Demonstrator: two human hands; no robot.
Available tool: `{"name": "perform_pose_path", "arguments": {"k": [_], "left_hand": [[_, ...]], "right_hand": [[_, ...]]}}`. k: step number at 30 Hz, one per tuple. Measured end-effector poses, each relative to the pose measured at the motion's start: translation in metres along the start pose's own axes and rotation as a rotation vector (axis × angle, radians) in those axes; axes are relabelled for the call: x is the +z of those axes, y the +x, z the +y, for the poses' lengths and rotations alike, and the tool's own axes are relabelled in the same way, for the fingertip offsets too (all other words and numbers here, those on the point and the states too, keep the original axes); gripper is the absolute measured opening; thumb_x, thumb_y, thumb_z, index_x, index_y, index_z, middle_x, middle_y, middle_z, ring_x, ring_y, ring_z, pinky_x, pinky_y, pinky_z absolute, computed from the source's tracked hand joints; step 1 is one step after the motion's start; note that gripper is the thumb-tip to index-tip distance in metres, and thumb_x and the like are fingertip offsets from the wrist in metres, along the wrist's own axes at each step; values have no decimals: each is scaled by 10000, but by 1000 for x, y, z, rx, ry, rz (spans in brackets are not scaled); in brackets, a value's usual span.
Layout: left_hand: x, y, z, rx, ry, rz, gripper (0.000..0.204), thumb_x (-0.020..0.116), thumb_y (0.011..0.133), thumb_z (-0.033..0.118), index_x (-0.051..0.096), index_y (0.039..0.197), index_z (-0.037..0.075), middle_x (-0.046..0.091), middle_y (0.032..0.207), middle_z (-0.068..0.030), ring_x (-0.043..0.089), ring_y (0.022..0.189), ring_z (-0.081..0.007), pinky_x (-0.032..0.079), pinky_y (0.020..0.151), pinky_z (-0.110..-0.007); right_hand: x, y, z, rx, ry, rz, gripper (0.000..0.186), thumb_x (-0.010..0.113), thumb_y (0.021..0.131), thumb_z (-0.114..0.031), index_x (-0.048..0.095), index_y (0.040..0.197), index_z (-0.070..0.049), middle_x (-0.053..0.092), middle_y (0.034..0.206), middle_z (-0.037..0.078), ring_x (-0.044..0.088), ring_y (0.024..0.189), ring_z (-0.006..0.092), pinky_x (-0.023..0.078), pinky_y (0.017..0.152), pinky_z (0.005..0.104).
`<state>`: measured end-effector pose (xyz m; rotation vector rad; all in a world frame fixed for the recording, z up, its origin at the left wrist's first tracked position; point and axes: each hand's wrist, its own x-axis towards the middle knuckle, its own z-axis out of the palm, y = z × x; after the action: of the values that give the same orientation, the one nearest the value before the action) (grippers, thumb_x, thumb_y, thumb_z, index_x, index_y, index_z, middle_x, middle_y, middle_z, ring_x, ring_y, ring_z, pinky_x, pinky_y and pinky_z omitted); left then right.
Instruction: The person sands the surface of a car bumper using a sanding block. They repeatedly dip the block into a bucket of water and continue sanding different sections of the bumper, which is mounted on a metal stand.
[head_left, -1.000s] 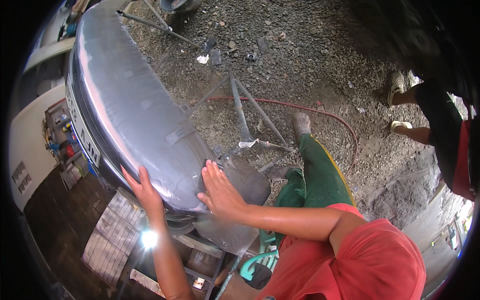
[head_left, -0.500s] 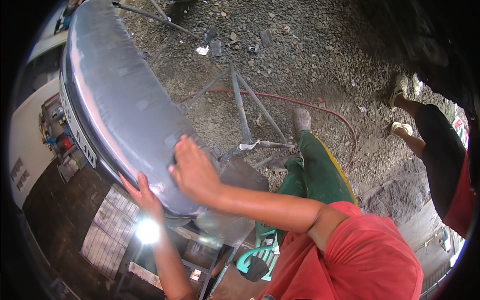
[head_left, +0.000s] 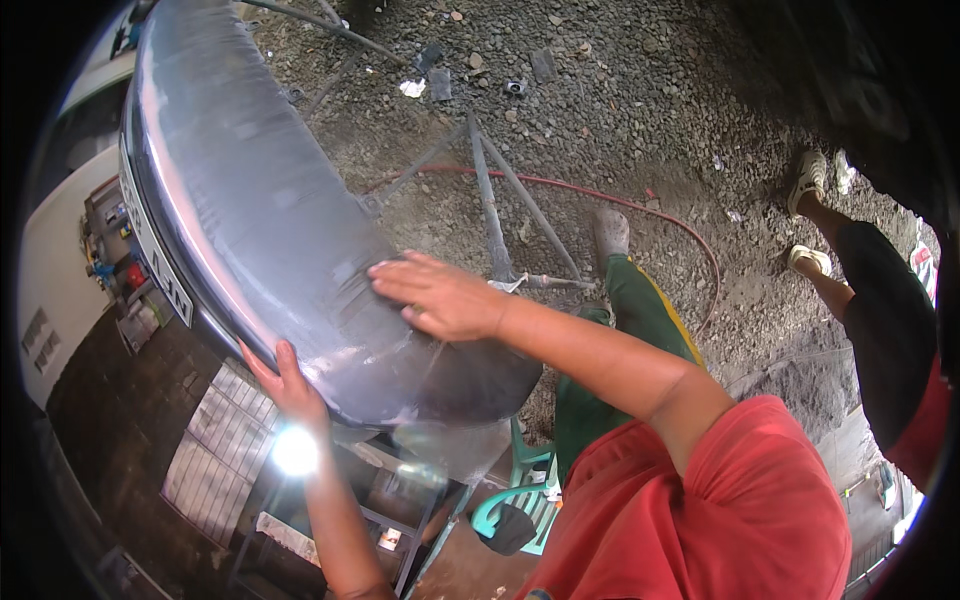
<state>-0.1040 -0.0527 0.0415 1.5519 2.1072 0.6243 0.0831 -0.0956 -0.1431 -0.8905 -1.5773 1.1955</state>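
A large curved car bumper [head_left: 260,190], dull grey with a pinkish strip along one edge, stretches from the upper left to the middle. My right hand [head_left: 435,295] lies across its near part, palm down, fingers stretched out and close together. Whether a thin sheet is under that palm is hidden. At the bumper's lower left edge rests my left hand [head_left: 290,388], its thumb and fingers apart against the rim. A bright light glares at the left wrist. Along the bumper's outer side runs a white plate [head_left: 155,250].
A metal-pipe stand [head_left: 488,210] stands by the bumper on gravel [head_left: 640,110]. A red hose [head_left: 600,194] curves across the ground. Below are a teal plastic chair [head_left: 495,515] and a dark metal frame. Another person's legs [head_left: 885,290] are at the right.
My right hand has slid to the right along the bumper, toward its near end, and now lies flatter. My left hand stays at the edge.
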Motion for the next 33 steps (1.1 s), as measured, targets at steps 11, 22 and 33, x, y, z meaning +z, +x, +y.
{"name": "perform_pose_path", "arguments": {"k": [11,22,33], "left_hand": [[-2,-3,3,-25,91,-6,711,510,1055,313,169,1561,-52,274,1566,-219,324,1417,-276,241,1184,-385],[-9,-1,3,-39,95,-62,741,533,1044,306,134,1574,-24,233,1583,-232,318,1425,-298,256,1183,-401],[1,-3,9,-44,52,-17,671,492,1061,315,221,1548,-58,292,1570,-207,323,1419,-272,230,1183,-376]], "right_hand": [[-11,4,1,15,46,-53,552,539,940,-136,440,1462,16,410,1547,180,355,1463,297,187,1253,479],[9,-10,-16,173,46,65,572,522,966,-204,415,1430,114,361,1540,290,318,1467,392,191,1244,480],[60,-25,-95,492,66,128,668,503,1001,-276,287,1452,166,192,1587,346,183,1503,450,174,1228,521]]}}
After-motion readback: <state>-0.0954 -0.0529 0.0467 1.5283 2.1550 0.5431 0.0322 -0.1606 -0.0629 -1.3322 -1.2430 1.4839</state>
